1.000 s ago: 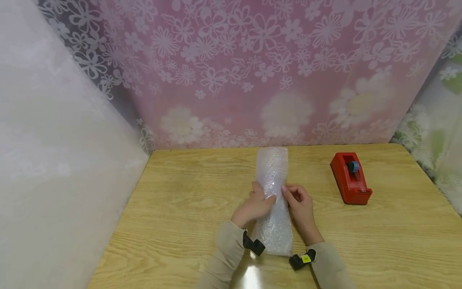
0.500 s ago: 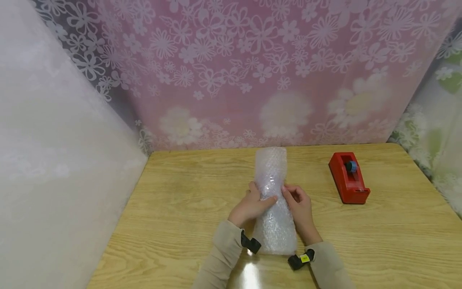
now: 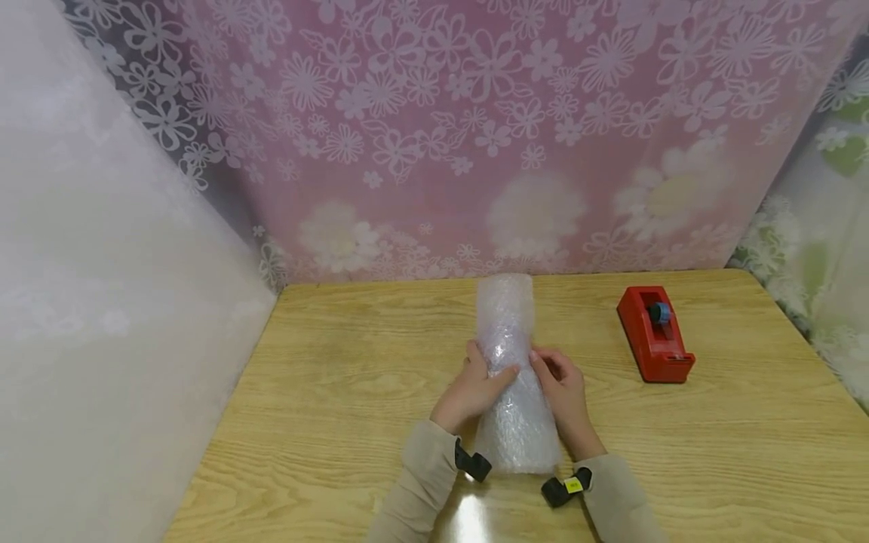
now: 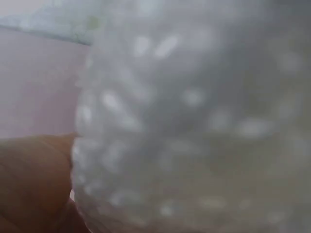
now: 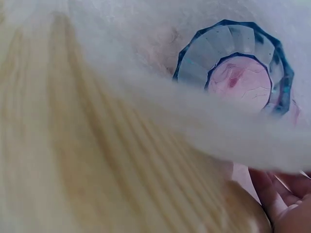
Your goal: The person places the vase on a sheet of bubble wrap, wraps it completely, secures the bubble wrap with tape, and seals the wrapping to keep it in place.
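Note:
A sheet of clear bubble wrap [image 3: 519,434] stands rolled into a long tube across the middle of the table. Inside it, the right wrist view shows a faceted glass [image 5: 282,63] with a bluish rim, looking into its open end. My left hand [image 3: 470,392] grips the roll from the left, thumb across its top and fingers behind. On the opposite side my right hand [image 3: 565,396] pinches the wrap's edge with bent fingers. Blurred bubble wrap [image 4: 184,121] fills most of the left wrist view, hiding the left fingertips.
A red tape dispenser [image 3: 655,335] holding a small blue-cored roll of tape stands to the right on the wooden table [image 3: 339,362]. A pink flowered curtain [image 3: 421,151] hangs along the table's back edge, and a pale sheet [image 3: 122,286] hangs at the left.
The bubble wrap's near end has spread a little to the right and looks rounder. Its far end has shifted slightly left. Both hands keep hold in nearly the same places.

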A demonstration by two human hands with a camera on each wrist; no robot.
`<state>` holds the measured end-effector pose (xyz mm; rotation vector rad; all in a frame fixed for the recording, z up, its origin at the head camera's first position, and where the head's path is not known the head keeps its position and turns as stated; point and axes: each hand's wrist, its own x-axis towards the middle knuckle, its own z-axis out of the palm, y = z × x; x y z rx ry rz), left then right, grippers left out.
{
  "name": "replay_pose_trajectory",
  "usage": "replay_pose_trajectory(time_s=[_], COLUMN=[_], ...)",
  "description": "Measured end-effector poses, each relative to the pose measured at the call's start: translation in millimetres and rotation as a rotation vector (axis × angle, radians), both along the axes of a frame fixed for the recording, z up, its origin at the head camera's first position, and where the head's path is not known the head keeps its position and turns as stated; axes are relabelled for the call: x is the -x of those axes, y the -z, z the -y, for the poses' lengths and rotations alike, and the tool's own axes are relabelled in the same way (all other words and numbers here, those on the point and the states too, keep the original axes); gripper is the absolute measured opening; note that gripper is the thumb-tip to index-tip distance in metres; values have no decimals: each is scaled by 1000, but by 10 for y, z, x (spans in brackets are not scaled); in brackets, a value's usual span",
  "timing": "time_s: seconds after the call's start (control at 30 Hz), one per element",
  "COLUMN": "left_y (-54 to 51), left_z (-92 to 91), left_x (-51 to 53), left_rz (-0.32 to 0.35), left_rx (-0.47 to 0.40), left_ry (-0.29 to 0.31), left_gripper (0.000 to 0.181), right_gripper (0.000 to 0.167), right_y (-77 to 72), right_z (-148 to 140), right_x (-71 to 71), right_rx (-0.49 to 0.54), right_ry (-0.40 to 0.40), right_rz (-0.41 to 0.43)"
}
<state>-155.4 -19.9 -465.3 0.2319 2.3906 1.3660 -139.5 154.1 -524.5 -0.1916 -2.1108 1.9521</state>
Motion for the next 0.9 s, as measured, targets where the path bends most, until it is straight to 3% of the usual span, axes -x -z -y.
replay_pose_trajectory(time_s=[0.23, 0.6, 0.9], left_y=[64, 126, 165], left_z=[7, 21, 0], left_x=[76, 99, 108], left_rz=[-76, -69, -98], left_rx=[-21, -66, -71], left_ry=[-37, -75, -126], left_gripper=[99, 103, 98], right_gripper=[34, 38, 41], right_y=[18, 55, 54], right_z=[-8, -112, -124], right_x=[24, 56, 53], right_rx=[-1, -28, -45], right_ry=[-95, -271, -301], right_rz=[-17, -1, 9])
